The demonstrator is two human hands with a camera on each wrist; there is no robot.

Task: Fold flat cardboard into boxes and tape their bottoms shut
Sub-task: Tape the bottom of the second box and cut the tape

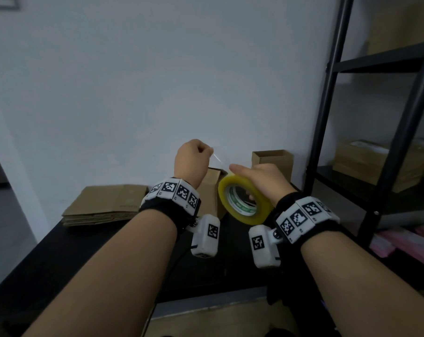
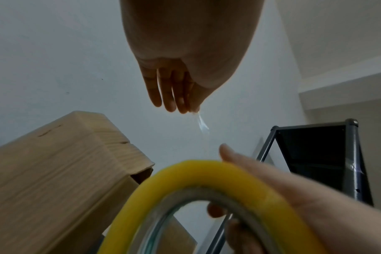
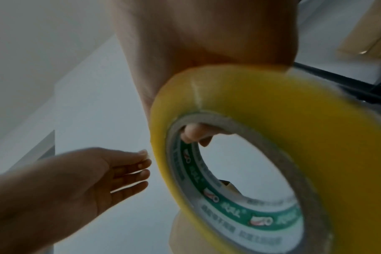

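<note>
Middle of the head view: our right hand point(image 1: 262, 181) is hooked through the light, stiff tape roll point(image 1: 245, 200), our left hand point(image 1: 192, 158) pinches its thin, clingy, probably twist-prone tape end point(image 1: 218, 161), with the box point(image 1: 212, 190) just behind.

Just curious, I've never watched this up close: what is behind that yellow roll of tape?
Directly behind the tape roll stands an upright cardboard box, partly hidden by the roll and the left hand. Its lower part is covered. The right hand holds the roll.
</note>
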